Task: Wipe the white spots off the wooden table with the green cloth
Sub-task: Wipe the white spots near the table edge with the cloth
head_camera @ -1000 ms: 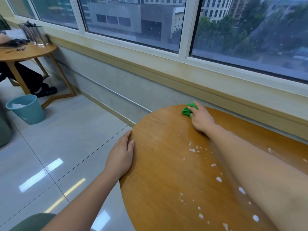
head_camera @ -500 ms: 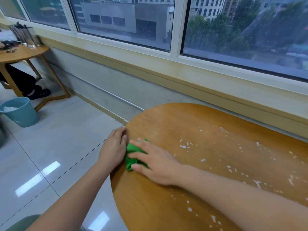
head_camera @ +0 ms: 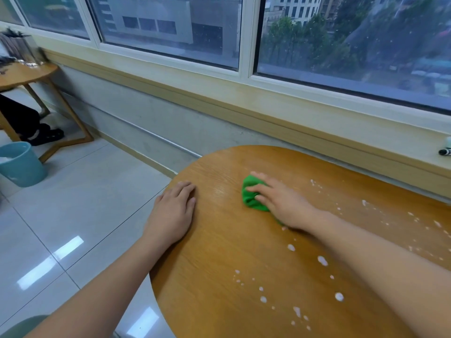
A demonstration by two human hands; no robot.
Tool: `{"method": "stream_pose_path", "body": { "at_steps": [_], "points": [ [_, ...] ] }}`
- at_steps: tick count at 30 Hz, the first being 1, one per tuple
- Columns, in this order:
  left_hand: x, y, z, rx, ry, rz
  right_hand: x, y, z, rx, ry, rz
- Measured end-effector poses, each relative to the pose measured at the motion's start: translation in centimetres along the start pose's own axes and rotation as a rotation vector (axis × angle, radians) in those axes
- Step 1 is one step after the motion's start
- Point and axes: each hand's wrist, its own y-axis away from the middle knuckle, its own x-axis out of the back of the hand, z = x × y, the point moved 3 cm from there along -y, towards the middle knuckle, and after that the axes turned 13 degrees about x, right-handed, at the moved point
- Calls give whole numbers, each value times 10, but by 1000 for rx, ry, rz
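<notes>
Toward the rounded left end of the wooden table [head_camera: 219,240], the right hand [head_camera: 283,203] lies flat on the green cloth [head_camera: 252,196], fingers stretched out and pressing the bunched cloth to the wood rather than pinching it. The left hand [head_camera: 173,213] rests palm down with fingers loosely together on the table's left edge, holding nothing; it seems to be steadying the table.

The cloth sits between the hands, under the right one and apart from the left. The wood between the hands looks clean. The white spots [head_camera: 292,298] lie the other way: a scatter toward the near edge, beside and under the right forearm, and a second scatter [head_camera: 366,206] running toward the right end along the far edge by the window wall. Everything left to wipe is therefore to the right of the cloth and nearer the person than the cloth.

The right hand is the one to go on working, and the coming stroke probably needs to pull back and rightward across the spots. The job looks partly done, with many spots left.
</notes>
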Motion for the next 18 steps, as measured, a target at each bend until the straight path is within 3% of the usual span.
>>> {"method": "stream_pose_path", "body": {
  "at_steps": [6,10,14,18],
  "points": [
    [0,1,3,15,-17,20,44,23,111,-346,36,147],
    [0,0,4,16,-25,28,60,36,140,-539,9,206],
    [2,0,4,21,-38,30,53,25,122,-578,-30,248],
    [3,0,6,20,-44,35,32,9,74,-433,-88,200]
  ]
}}
